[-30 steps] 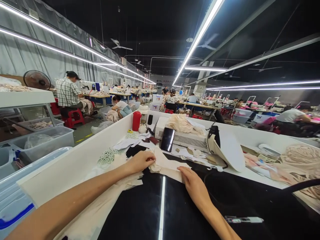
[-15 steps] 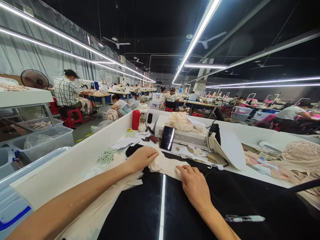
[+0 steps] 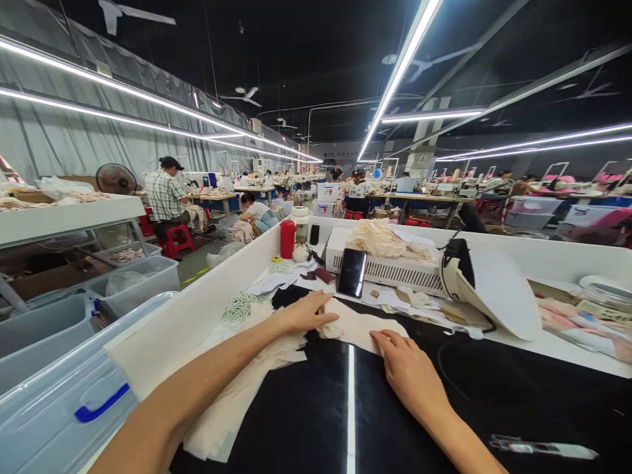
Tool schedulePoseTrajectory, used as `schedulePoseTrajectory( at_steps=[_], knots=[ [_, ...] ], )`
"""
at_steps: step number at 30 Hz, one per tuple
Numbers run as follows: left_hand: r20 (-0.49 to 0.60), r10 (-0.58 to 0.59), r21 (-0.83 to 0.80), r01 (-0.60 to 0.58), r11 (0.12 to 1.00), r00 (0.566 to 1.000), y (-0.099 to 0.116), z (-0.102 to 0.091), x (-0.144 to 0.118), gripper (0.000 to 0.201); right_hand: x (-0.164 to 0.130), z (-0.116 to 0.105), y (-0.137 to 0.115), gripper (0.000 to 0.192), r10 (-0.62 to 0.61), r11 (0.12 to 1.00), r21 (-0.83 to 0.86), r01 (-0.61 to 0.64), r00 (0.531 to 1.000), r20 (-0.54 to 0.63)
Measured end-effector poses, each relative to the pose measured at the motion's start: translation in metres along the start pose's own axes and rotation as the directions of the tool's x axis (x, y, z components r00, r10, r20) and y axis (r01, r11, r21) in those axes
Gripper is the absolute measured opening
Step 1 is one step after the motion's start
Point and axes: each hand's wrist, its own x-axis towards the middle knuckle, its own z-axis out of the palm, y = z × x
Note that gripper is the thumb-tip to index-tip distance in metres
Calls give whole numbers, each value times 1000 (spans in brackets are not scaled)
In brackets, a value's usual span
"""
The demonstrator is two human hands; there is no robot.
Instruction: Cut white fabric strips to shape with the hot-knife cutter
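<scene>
One cream fabric piece (image 3: 365, 322) between left hand (image 3: 307, 312) and right hand (image 3: 413, 374)

The left hand lies over the piece's left end, thumb and fingers apart with a gap showing between them. The right hand has its fingertips on the right end, slightly bent; whether its thumb pinches from beneath cannot be told.

The piece is thin, pale and plain, with a gently curved outline. Its middle lies smooth, while its left end ruffles into what look like several layers. It sits at the far side of the black tabletop (image 3: 405, 415), just short of a dark phone (image 3: 352, 272) that leans on a white vented box (image 3: 402, 275). On that box is a heap of cream cloth (image 3: 388, 238).

Left of the left hand are a tangle of green cord (image 3: 243, 308) and, nearer, a pile of pale sheets (image 3: 222, 421). A pen (image 3: 543, 448) lies near right; a white lampshade (image 3: 508, 296) tilts far right. Far left stands a red container (image 3: 287, 239), and beyond it a person in a checked shirt (image 3: 164, 195) sits on a red stool (image 3: 178, 242).
</scene>
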Motion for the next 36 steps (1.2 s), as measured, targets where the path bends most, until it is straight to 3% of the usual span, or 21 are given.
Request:
schedulePoseTrajectory(
  at_steps=[5,9,12,15,20,25,27,29,33,36],
  knots=[
    [-72,-79,35,82,996,994,-7,-53,-43,42,-13,-1,-6,50,-39,996,77,42,998,-45],
    [-89,-265,111,274,955,960,-19,-76,-103,29,-33,-1,-20,45,-109,963,237,132,988,-106],
    [-97,-393,141,403,904,914,-25,-71,-146,28,-48,-3,-32,40,-149,910,370,188,980,-130],
    [-82,-466,124,474,872,881,-27,-56,-171,28,-59,-8,-42,37,-181,870,443,216,976,-121],
    [-137,-449,30,457,889,883,-35,-37,-179,27,-74,-23,-55,34,-202,812,551,191,979,-41],
    [-218,-407,-80,400,913,887,-40,-41,-181,23,-79,-47,-72,30,-194,683,727,73,977,84],
    [-266,-389,-115,372,921,882,-34,-47,-184,19,-80,-56,-84,28,-199,587,809,-32,963,183],
    [-312,-355,-142,326,935,881,-20,-51,-188,19,-82,-63,-101,32,-194,434,877,-208,929,316],
    [-330,-247,-182,195,964,911,27,-42,-198,21,-89,-73,-141,68,-166,-82,813,-576,812,559],
    [-274,-155,-205,100,974,949,65,-20,-204,20,-90,-80,-162,76,-149,-385,679,-625,768,622]
  ],
)
